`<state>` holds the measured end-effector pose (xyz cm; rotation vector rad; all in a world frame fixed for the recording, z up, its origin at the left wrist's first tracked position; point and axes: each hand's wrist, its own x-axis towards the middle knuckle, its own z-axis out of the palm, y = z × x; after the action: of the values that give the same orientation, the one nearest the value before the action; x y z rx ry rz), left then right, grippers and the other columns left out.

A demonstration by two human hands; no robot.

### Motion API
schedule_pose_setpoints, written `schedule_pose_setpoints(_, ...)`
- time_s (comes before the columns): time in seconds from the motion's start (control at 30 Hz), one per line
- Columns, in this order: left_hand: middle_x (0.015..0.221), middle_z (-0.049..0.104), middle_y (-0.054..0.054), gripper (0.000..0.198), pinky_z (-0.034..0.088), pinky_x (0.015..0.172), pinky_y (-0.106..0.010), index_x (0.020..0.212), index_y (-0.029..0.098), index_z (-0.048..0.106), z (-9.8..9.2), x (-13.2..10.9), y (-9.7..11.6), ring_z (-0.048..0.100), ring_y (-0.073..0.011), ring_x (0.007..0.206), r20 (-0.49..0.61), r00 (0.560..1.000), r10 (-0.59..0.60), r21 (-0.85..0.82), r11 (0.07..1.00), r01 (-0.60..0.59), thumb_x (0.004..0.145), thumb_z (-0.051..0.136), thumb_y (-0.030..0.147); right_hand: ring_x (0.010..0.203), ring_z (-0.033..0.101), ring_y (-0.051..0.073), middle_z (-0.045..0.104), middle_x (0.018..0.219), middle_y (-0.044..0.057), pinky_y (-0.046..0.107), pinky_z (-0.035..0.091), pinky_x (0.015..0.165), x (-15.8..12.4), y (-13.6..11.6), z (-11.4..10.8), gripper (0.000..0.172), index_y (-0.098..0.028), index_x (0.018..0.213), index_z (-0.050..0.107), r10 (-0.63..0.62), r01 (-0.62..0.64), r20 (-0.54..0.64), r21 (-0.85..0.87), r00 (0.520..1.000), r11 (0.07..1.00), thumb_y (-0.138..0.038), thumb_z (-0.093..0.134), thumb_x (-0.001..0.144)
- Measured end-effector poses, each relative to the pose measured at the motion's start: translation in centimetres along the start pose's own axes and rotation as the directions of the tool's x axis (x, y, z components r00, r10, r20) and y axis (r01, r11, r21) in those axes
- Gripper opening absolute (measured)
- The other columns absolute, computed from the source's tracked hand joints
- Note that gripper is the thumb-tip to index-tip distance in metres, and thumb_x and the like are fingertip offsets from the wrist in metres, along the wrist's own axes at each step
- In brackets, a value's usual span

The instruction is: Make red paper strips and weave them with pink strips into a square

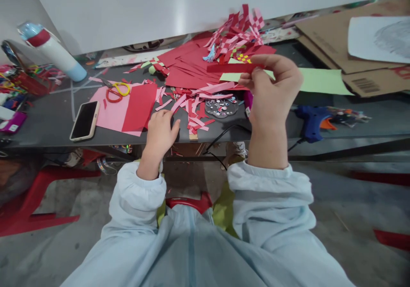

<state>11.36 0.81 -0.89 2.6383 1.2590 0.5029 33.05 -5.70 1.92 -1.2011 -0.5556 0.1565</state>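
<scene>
My right hand (272, 90) is raised above the table and pinches a long red paper strip (229, 68) held level, fingers closed on its right end. My left hand (162, 129) rests on the dark table (48, 129) near its front edge, fingers curled and touching a pink paper strip (177, 103) in a heap of several pink and red strips (195, 112). Behind lie red paper sheets (185, 67) and a woven red-and-pink paper piece (240, 30).
A phone (85, 119) lies at the left beside pink and red sheets (128, 109) with scissors (117, 91) on them. A blue glue gun (312, 120) sits right, a green sheet (320, 82) and cardboard (336, 39) behind it. A white bottle (53, 50) stands far left.
</scene>
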Motion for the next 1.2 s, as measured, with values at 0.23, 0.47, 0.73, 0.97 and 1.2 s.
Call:
schedule_pose_setpoints(0.23, 0.114, 0.074, -0.01, 0.026, 0.049, 0.1, -0.038, 0.107, 0.016, 0.072, -0.6, 0.0, 0.2, 0.066, -0.0234, 0.109, -0.262, 0.958, -0.116, -0.258, 0.965, 0.046, 0.09, 0.054, 0.02, 0.059, 0.064, 0.005, 0.061, 0.078, -0.001, 0.022, 0.057, 0.066, 0.4, 0.2, -0.4, 0.032, -0.016, 0.081, 0.066, -0.033, 0.036, -0.063, 0.056, 0.997, 0.998, 0.008, 0.045, 0.077)
schedule_pose_setpoints(0.47, 0.094, 0.077, -0.006, 0.017, 0.055, 0.085, -0.028, 0.095, 0.017, 0.073, -0.9, 0.2, -0.1, 0.07, -0.0151, 0.087, -0.27, 0.924, -0.27, -0.691, 0.723, 0.009, 0.086, 0.064, 0.029, 0.056, 0.064, 0.007, 0.06, 0.076, -0.001, 0.022, 0.057, 0.058, 0.4, 0.0, -0.6, 0.027, -0.018, 0.082, 0.063, -0.026, 0.027, -0.021, 0.067, 0.999, 0.997, 0.004, 0.048, 0.077)
schedule_pose_setpoints(0.73, 0.088, 0.075, -0.004, 0.029, 0.058, 0.074, -0.027, 0.092, 0.019, 0.071, -0.3, 0.7, -0.7, 0.07, -0.0144, 0.08, -0.204, 0.925, -0.322, -0.891, 0.452, -0.039, 0.067, 0.081, 0.03, 0.061, 0.067, 0.005, 0.06, 0.076, -0.006, 0.025, 0.06, 0.07, 0.8, 0.4, -1.0, 0.028, -0.017, 0.086, 0.062, -0.054, 0.054, 0.001, 0.037, 0.999, 0.998, 0.003, 0.045, 0.075)
schedule_pose_setpoints(0.97, 0.08, 0.073, -0.002, 0.04, 0.058, 0.07, -0.024, 0.092, 0.02, 0.072, -0.2, 1.0, -0.9, 0.068, -0.0135, 0.078, -0.142, 0.924, -0.355, -0.935, 0.354, -0.008, 0.055, 0.085, 0.023, 0.054, 0.063, 0.004, 0.058, 0.07, -0.006, 0.021, 0.056, 0.057, 0.9, 0.1, -1.0, 0.028, -0.015, 0.081, 0.063, -0.036, 0.039, -0.029, 0.098, 0.999, 0.994, 0.005, 0.046, 0.072)
schedule_pose_setpoints(1.2, 0.078, 0.072, -0.001, 0.04, 0.055, 0.063, -0.021, 0.092, 0.019, 0.072, -0.7, 1.1, -1.0, 0.066, -0.0113, 0.072, -0.164, 0.913, -0.375, -0.925, 0.381, -0.01, 0.054, 0.085, 0.022, 0.057, 0.064, 0.003, 0.057, 0.072, -0.005, 0.019, 0.055, 0.058, 1.2, 0.2, -1.3, 0.028, -0.016, 0.083, 0.063, -0.033, 0.035, -0.033, 0.089, 0.999, 0.995, 0.005, 0.046, 0.074)
